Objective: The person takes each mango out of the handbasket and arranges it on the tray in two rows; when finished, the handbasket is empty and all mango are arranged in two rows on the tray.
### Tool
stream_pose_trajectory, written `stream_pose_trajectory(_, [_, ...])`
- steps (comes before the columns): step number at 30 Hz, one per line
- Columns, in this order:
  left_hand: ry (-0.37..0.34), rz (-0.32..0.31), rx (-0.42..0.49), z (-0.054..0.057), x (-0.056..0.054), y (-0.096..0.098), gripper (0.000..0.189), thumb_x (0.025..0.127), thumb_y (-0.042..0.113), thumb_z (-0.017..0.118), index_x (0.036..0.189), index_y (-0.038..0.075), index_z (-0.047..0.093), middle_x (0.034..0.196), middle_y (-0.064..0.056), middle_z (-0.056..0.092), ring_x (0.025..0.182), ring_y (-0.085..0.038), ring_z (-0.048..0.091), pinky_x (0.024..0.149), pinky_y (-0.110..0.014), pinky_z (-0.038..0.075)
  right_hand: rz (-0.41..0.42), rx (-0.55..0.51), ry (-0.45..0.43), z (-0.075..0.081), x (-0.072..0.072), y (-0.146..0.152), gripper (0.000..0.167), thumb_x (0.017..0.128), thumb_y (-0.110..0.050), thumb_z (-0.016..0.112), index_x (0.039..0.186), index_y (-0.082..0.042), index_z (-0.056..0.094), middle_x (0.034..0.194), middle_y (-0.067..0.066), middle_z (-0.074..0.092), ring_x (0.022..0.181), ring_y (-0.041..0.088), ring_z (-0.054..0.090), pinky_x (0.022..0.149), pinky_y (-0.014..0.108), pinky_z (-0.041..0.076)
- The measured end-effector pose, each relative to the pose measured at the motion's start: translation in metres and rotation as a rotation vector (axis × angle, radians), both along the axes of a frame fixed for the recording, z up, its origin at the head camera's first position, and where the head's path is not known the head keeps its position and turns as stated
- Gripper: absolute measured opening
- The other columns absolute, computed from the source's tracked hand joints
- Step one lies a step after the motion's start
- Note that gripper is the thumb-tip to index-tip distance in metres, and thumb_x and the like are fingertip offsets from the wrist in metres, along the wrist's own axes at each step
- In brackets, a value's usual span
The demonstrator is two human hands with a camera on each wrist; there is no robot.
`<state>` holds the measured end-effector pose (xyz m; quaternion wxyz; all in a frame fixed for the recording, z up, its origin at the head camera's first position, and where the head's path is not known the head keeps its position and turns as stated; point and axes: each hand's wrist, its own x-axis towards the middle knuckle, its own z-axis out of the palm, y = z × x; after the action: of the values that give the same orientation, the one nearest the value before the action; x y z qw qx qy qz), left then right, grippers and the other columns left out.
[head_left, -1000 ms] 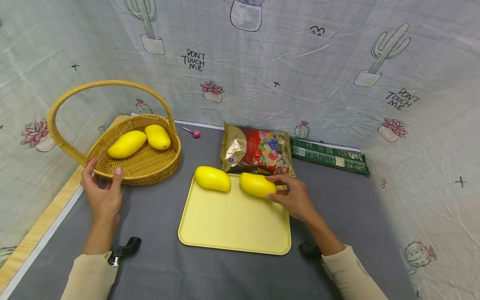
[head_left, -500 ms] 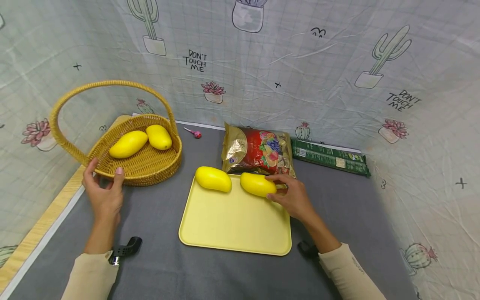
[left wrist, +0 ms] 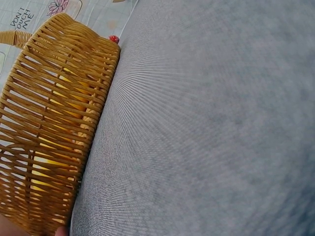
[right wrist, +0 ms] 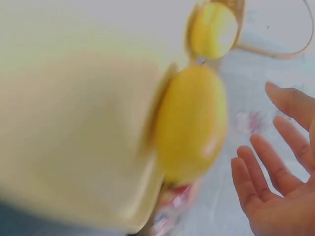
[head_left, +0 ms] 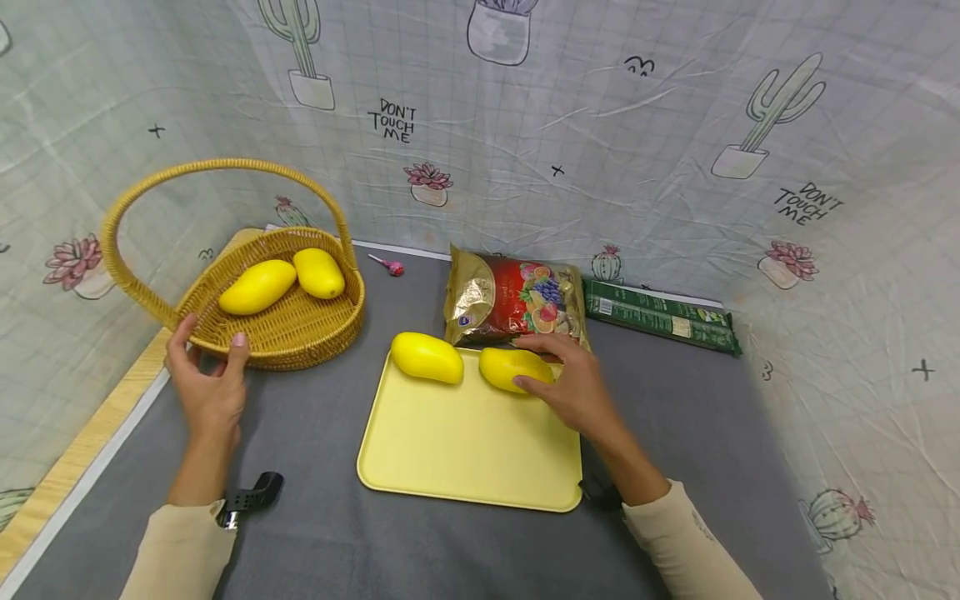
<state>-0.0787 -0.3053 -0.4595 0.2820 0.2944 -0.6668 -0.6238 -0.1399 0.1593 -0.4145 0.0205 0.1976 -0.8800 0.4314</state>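
Head view: grey cloth (head_left: 315, 467) below, cactus-print curtain (head_left: 585, 108) above. Right hand (head_left: 576, 387), fingers spread, is just beside the right mango (head_left: 504, 369) on the central tray (head_left: 465, 450); left hand (head_left: 206, 396) grips the basket (head_left: 307, 356), left.

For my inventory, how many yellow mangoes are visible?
4: two mangoes inside the basket, two others along the far edge of the tray, one partly behind the right hand.

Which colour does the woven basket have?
The basket is golden brown, seen best in the head view.
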Motion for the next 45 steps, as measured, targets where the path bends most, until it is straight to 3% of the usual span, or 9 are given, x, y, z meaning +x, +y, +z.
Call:
stream_pose_trajectory(10, [0.001, 0.004, 0.006, -0.003, 0.000, -0.003, 0.071, 0.099, 0.024, 0.074, 0.159, 0.037, 0.039, 0.170, 0.008, 0.022, 0.158, -0.017, 0.021, 0.131, -0.045, 0.025, 0.092, -0.104, 0.056, 0.022, -0.006, -0.058, 0.047, 0.086, -0.014, 0.090, 0.130, -0.017, 0.075, 0.127, 0.004, 0.075, 0.121, 0.034, 0.068, 0.105, 0.053, 0.055])
stream_pose_trajectory(16, [0.027, 0.004, 0.007, -0.005, 0.000, -0.003, 0.072, 0.097, 0.023, 0.076, 0.159, 0.035, 0.041, 0.169, 0.006, 0.024, 0.158, -0.018, 0.022, 0.129, -0.045, 0.026, 0.135, -0.155, 0.099, 0.028, -0.013, -0.094, 0.047, 0.086, -0.017, 0.090, 0.130, -0.019, 0.076, 0.127, 0.001, 0.074, 0.117, 0.021, 0.068, 0.102, 0.049, 0.057])
stream_pose_trajectory(22, [0.046, 0.008, 0.003, -0.007, 0.000, -0.004, 0.072, 0.096, 0.023, 0.077, 0.158, 0.034, 0.042, 0.169, 0.004, 0.024, 0.157, -0.019, 0.023, 0.128, -0.045, 0.027, 0.186, -0.173, 0.139, 0.032, -0.022, -0.135, 0.049, 0.087, -0.022, 0.090, 0.133, -0.019, 0.074, 0.128, 0.001, 0.074, 0.116, 0.018, 0.067, 0.101, 0.038, 0.057])
stream_pose_trajectory(34, [0.030, 0.017, -0.021, -0.009, -0.001, -0.003, 0.072, 0.097, 0.025, 0.077, 0.158, 0.037, 0.042, 0.169, 0.004, 0.024, 0.157, -0.019, 0.024, 0.127, -0.045, 0.029, 0.224, -0.127, 0.158, 0.030, -0.039, -0.211, 0.060, 0.088, -0.028, 0.089, 0.143, -0.018, 0.066, 0.138, 0.002, 0.070, 0.123, 0.022, 0.066, 0.102, 0.026, 0.054])
stream_pose_trajectory(45, [0.036, 0.008, -0.044, -0.009, -0.002, -0.003, 0.072, 0.097, 0.025, 0.076, 0.159, 0.035, 0.042, 0.169, 0.003, 0.024, 0.156, -0.020, 0.025, 0.127, -0.048, 0.029, 0.193, -0.034, 0.099, 0.019, -0.059, -0.263, 0.071, 0.092, -0.035, 0.085, 0.155, -0.021, 0.054, 0.149, 0.001, 0.063, 0.135, 0.018, 0.061, 0.111, 0.029, 0.048])
